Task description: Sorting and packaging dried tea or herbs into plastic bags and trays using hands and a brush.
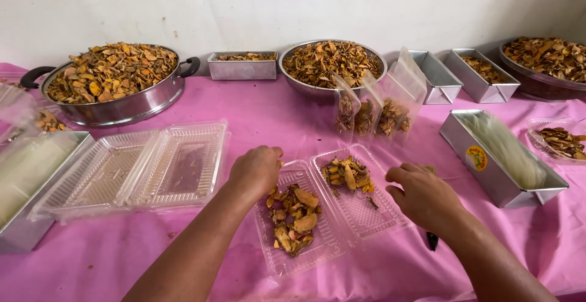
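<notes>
On pink cloth, clear clamshell tray (360,213) w/ dried orange slices; L hand (256,171) curled, R hand (424,195) loosely open, grips unclear

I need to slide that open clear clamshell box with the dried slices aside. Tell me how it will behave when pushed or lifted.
The clamshell box looks like thin clear plastic, so it will probably flex and twist if lifted by one edge. It holds only a few dried slices, so it is likely light and should slide easily on the pink tablecloth. The loose slices may shift or spill over its shallow walls.

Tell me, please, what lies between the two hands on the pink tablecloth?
In the head view, the open clear clamshell tray with dried orange slices lies between the left hand and the right hand.
</notes>
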